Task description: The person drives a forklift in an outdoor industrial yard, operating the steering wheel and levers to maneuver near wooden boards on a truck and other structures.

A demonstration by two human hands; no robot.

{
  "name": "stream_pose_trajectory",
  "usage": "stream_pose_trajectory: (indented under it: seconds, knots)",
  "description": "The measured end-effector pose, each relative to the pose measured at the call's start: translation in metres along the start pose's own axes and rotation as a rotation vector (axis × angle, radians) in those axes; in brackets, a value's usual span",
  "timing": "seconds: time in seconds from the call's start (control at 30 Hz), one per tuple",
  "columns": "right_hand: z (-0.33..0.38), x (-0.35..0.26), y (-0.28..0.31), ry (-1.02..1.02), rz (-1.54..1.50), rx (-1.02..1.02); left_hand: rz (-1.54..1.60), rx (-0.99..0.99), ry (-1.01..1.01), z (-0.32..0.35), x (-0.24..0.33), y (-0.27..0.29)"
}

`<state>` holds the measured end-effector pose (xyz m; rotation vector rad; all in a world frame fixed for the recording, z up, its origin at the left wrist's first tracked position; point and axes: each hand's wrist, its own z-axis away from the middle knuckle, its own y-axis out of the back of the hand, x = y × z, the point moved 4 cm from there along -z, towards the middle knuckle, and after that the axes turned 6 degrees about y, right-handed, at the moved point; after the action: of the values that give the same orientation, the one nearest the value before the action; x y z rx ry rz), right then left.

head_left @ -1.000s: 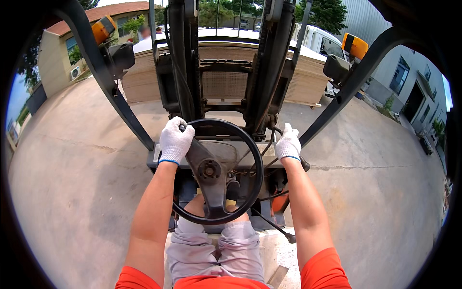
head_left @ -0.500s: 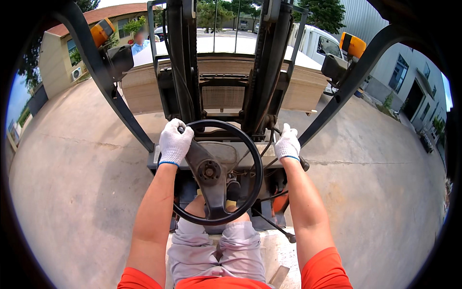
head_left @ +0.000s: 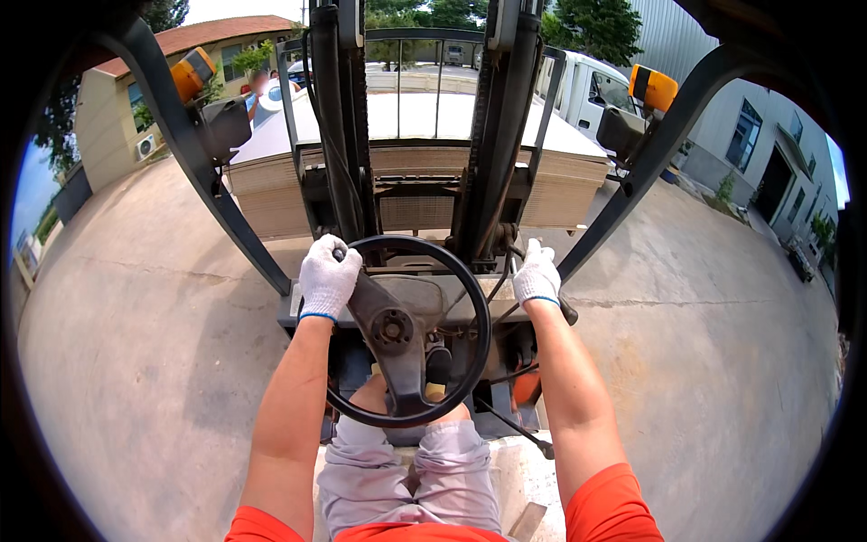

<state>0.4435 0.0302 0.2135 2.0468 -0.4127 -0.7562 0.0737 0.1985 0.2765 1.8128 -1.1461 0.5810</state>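
Observation:
My left hand [head_left: 330,278], in a white knitted glove, is closed round the dark knob at the upper left of the black steering wheel [head_left: 481,307]. My right hand [head_left: 537,273], gloved the same way, is curled at the control levers [head_left: 508,271] right of the wheel. Its fingers look closed on one lever, whose top they mostly hide. Ahead, beyond the forklift's dark mast [head_left: 492,135], a wide stack of flat boards [head_left: 271,194] sits at the load backrest [head_left: 424,34]. The stack's pale top face shows.
Slanting roof posts [head_left: 230,212] frame both sides, with orange lamps [head_left: 653,88] on them. A white truck [head_left: 587,95] stands beyond the stack at right. Someone [head_left: 264,90] is behind its far left corner. Buildings [head_left: 768,149] flank the concrete yard [head_left: 686,361].
The board stack and backrest have come down relative to the mast, showing more of the stack's top and the backrest's upper bar. Both hands keep their places at the wheel and levers.

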Motion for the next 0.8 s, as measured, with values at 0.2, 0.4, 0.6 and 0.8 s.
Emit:
stream_pose_trajectory:
  seconds: [0.2,0.4,0.6,0.8]
  knots:
    - [-0.015,-0.018,0.047,-0.016,0.003,-0.013,0.002,0.003,0.0,-0.019,0.036,0.026]
    - [-0.03,-0.034,0.091,-0.032,-0.003,-0.041,-0.002,-0.001,-0.01,-0.04,0.071,0.047]
    - [-0.044,-0.052,0.14,-0.058,-0.005,-0.074,-0.019,0.004,-0.004,-0.055,0.11,0.074]
    - [-0.062,-0.065,0.182,-0.052,-0.015,-0.071,-0.043,0.015,0.007,-0.075,0.149,0.096]
